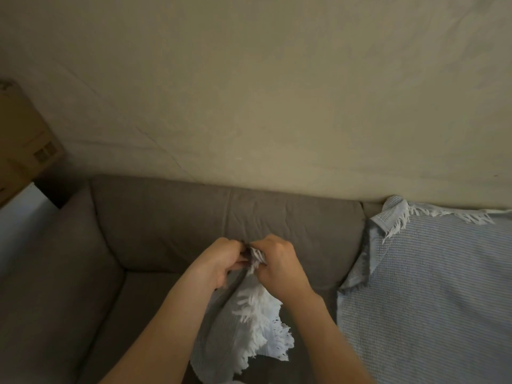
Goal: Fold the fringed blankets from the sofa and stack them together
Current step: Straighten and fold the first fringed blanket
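Note:
A pale fringed blanket [246,328] hangs in front of me over the grey sofa seat, its white fringe bunched along the folded edges. My left hand [219,261] and my right hand [279,261] meet above it and both pinch its top edge together between curled fingers. A second fringed blanket [429,286], light blue with a fine waffle weave, lies spread over the right part of the sofa, one corner flipped over at the backrest.
The grey sofa [171,231] has a wide left armrest and a back cushion against a beige wall [263,92]. A cardboard box [25,145] stands beyond the armrest at the far left.

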Demonstrator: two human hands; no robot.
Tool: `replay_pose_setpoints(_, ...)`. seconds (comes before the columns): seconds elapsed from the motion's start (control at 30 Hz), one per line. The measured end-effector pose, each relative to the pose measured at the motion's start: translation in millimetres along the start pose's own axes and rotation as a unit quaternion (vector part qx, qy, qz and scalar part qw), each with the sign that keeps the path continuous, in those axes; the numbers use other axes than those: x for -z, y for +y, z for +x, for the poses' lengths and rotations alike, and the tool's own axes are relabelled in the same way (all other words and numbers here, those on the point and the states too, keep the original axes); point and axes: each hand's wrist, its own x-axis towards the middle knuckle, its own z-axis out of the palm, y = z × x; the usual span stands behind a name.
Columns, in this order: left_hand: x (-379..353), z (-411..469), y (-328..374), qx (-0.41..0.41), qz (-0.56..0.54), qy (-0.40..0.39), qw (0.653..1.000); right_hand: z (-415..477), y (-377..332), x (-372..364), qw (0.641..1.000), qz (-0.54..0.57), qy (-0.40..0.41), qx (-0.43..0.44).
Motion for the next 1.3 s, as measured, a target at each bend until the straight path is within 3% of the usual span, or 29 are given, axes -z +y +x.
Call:
replay_pose_setpoints(0.1, 1.6, -1.3, 1.6, -0.013, 0.024, -0.008, 1.000, 2.3, -3.6, -0.2, 0.994, 0.045, 0.065, -0.072)
replay_pose_setpoints(0.27, 13.8, 1.1, 2.9, -0.092, 0.159, -0.010, 0.983, 7.1, 0.9, 12.8, 0.961, 0.169, 0.129, -0.176)
replay_pose_setpoints(0.43, 23.3, 18.6, -12.0, -0.153, 0.373, -0.013, 0.915, 18.4, -7.9, 37.6, 0.934, 0.272, 0.119, -0.200)
replay_pose_setpoints(0.57, 14.1, 26.0, -21.7, -0.264, 0.302, 0.051, 0.915, 31.7, -19.6, 60.4, 0.901, 0.360, 0.130, -0.206)
replay_pose_setpoints(0.73, 22.1, 44.5, -39.9, -0.249, 0.308, 0.114, 0.911, 44.4, -29.7, 93.3, 0.884, 0.416, 0.112, -0.181)
replay_pose_setpoints(0.87, 33.9, 42.1, -22.0, -0.287, 0.219, 0.220, 0.906, 53.3, -26.4, 108.9, 0.862, 0.431, 0.150, -0.221)
replay_pose_setpoints(1.0, 45.8, 18.1, 36.3, -0.379, 0.148, 0.357, 0.841, 51.3, -31.3, 121.2, 0.876, 0.384, 0.183, -0.229)
replay_pose_setpoints(1.13, 58.1, -14.7, 88.7, -0.368, 0.279, 0.461, 0.757, 48.1, -25.3, 113.7, 0.905, 0.397, 0.053, -0.143)
replay_pose_setpoints(1.23, 69.6, -31.6, 112.3, -0.434, 0.401, 0.464, 0.660, 52.5, -10.5, 108.1, 0.974, 0.206, -0.017, -0.094)
replay_pose_setpoints(1.3, 75.2, -38.6, 125.3, -0.482, 0.459, 0.403, 0.628, 57.1, -1.2, 112.8, 0.997, 0.026, -0.035, -0.071)
